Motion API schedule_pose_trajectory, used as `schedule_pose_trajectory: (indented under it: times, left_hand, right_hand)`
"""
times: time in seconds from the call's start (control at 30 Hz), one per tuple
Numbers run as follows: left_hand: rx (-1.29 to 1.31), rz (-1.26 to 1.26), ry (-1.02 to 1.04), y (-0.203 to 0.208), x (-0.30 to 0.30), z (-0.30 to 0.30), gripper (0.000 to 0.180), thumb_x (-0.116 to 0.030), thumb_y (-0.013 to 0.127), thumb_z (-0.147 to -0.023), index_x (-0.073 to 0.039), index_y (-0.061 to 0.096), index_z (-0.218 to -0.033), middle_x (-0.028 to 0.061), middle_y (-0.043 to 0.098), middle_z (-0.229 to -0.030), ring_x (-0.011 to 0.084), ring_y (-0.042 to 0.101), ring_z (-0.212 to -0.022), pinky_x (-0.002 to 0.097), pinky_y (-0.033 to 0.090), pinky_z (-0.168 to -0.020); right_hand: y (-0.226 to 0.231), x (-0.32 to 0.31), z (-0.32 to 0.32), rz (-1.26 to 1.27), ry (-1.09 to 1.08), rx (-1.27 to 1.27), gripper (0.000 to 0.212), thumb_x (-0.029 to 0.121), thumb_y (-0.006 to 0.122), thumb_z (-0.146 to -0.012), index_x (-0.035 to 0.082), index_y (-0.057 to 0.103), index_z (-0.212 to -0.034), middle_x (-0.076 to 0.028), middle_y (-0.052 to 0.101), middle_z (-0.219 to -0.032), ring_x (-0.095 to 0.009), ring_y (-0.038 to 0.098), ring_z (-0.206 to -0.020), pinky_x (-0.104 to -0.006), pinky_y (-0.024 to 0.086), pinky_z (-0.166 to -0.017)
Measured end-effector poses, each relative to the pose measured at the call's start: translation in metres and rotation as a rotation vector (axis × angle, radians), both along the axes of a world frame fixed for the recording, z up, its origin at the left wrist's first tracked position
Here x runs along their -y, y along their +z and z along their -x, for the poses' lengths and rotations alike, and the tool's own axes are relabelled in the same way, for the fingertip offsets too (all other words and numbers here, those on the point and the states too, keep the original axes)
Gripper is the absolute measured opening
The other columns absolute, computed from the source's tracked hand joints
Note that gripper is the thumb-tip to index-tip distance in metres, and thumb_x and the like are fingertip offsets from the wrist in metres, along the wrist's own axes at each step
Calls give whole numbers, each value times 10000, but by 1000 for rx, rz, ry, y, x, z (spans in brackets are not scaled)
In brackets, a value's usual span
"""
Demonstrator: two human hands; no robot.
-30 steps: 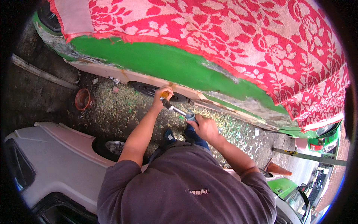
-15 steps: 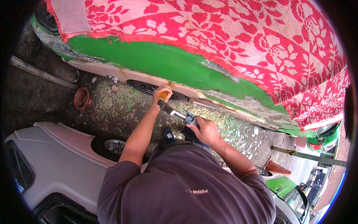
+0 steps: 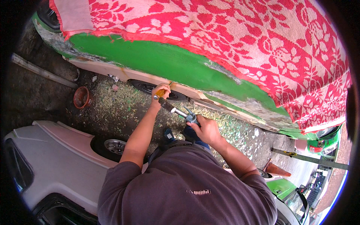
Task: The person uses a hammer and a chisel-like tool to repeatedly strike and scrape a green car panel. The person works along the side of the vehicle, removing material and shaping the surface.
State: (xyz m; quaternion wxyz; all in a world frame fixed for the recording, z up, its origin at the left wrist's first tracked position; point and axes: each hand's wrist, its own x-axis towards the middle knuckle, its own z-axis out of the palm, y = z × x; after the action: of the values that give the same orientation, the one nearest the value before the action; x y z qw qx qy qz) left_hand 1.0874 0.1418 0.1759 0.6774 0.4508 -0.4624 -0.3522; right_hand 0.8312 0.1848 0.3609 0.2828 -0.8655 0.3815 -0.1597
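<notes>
My left hand (image 3: 162, 90) is closed round the amber handle (image 3: 160, 93) of a chisel-like tool, against the lower side of a green car (image 3: 157, 52). A metal cap shows at the handle's near end; the hand mostly hides the tool's far end. My right hand (image 3: 208, 130) grips a hammer (image 3: 180, 113) by its blue-grey, claw-like end. Its bright shaft points left to a thick dark end beside the amber handle's cap. Whether the two touch cannot be told. The car's lower panel is bare and pale, with rough grey patches.
A red-and-pink floral cloth (image 3: 240, 33) drapes over the green car. Paint flakes (image 3: 120, 101) litter the ground. A reddish pot (image 3: 82, 97) and a long bar (image 3: 43, 70) are at left. Close behind stands a pale car (image 3: 60, 157); an orange cone (image 3: 278, 169) lies at right.
The amber handle has tilted slightly, so its metal cap now shows. The hammer's dark end has shifted a little against it. Both hands keep their grips.
</notes>
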Motion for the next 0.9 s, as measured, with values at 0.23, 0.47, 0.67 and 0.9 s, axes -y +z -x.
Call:
schedule_pose_trajectory:
  times: [0.23, 0.47, 0.67, 0.9]
  left_hand:
    - [12, 4, -61, 1, -1, -6, 157, 181, 574, -751, 25, 575, -743, 82, 606, -853, 103, 560, -604, 224, 483, -538]
    - [67, -13, -59, 9, 0, -6, 153, 176, 578, -756, 24, 579, -736, 82, 602, -827, 105, 560, -606, 221, 478, -540]
    - [83, 117, -76, 10, 1, -12, 170, 176, 586, -723, 14, 576, -774, 97, 616, -844, 163, 591, -734, 278, 488, -681]
    - [31, -35, -118, 9, -2, -8, 157, 167, 592, -702, 17, 572, -748, 84, 616, -838, 149, 590, -718, 261, 487, -651]
  right_hand:
    - [1, 1, -1, 1, -10, 13, 344, 316, 680, -895, 20, 524, -817, -184, 552, -613, -412, 570, -562, -471, 428, -516]
    - [3, 3, -6, 34, 45, -56, 361, 374, 650, -903, 26, 558, -875, -183, 627, -669, -385, 635, -606, -462, 492, -529]
    - [-13, 20, -20, 160, 1, -219, 354, 394, 608, -928, 51, 560, -857, -156, 609, -585, -369, 622, -520, -465, 498, -470]
    - [5, 7, -10, 188, 128, -66, 393, 432, 601, -919, 49, 544, -854, -175, 619, -625, -353, 641, -576, -441, 510, -502]
